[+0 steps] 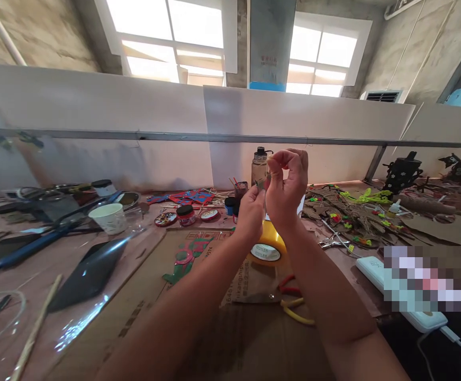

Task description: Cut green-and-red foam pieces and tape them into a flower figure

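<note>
My left hand (251, 211) and my right hand (288, 185) are raised close together near the middle of the view, before a clear bottle (259, 166) with a black cap. The right hand's thumb and forefinger pinch at something too small to make out. My left fingers are closed just below and to the left, and what they hold is unclear. Beneath the hands lies a yellow tape roll (269, 243) on the cardboard (143, 312). Red and yellow handles (298, 312) show beside my right forearm. A green and pink painted piece (188, 258) lies left of my left forearm.
On the left stand a paper cup (108, 218) and a dark phone-like slab (91, 270). Paint jars (186, 216) sit behind the cardboard. Twigs with coloured bits (345, 211) and a white power strip (400, 293) lie to the right. A white partition (166, 159) stands behind.
</note>
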`<action>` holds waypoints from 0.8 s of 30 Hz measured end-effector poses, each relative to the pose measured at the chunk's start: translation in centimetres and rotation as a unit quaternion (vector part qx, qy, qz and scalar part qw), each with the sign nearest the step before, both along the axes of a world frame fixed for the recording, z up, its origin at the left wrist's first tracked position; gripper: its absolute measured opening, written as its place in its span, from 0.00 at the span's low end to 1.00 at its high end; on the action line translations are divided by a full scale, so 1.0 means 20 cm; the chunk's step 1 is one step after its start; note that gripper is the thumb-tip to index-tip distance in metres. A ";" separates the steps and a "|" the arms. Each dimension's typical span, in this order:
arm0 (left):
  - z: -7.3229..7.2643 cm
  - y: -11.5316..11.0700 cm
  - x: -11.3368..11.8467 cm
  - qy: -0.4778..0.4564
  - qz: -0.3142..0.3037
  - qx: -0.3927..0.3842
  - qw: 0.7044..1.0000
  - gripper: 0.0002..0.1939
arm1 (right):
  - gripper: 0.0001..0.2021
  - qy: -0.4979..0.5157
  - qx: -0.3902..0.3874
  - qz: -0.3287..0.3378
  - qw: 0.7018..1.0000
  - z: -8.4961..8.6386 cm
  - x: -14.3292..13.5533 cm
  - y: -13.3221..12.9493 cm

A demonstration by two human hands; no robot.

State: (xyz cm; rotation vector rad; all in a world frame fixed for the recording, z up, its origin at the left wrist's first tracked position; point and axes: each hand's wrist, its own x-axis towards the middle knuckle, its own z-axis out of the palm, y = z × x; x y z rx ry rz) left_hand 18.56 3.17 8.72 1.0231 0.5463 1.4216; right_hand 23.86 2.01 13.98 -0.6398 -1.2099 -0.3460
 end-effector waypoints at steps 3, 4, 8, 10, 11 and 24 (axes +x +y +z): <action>-0.01 -0.01 0.02 -0.022 -0.019 -0.002 1.000 0.07 | 0.08 0.011 0.000 0.017 1.000 -0.01 -0.02 0.00; -0.01 -0.01 0.02 -0.021 -0.022 -0.006 1.000 0.07 | 0.08 0.016 0.004 0.022 1.000 -0.01 -0.02 0.00; -0.04 0.03 0.00 -0.023 -0.033 -0.031 0.999 0.07 | 0.07 0.021 0.037 0.031 0.999 0.00 -0.01 0.00; -0.07 0.06 -0.01 -0.037 -0.041 -0.042 0.998 0.07 | 0.08 0.032 0.046 0.018 0.998 0.01 0.01 -0.01; -0.09 0.08 -0.01 -0.042 -0.043 -0.044 0.997 0.07 | 0.08 0.038 0.045 0.011 0.998 0.02 0.02 -0.02; 0.06 0.01 -0.10 -0.137 -0.051 -0.005 0.989 0.08 | 0.07 0.019 0.068 -0.051 0.996 0.05 0.06 -0.03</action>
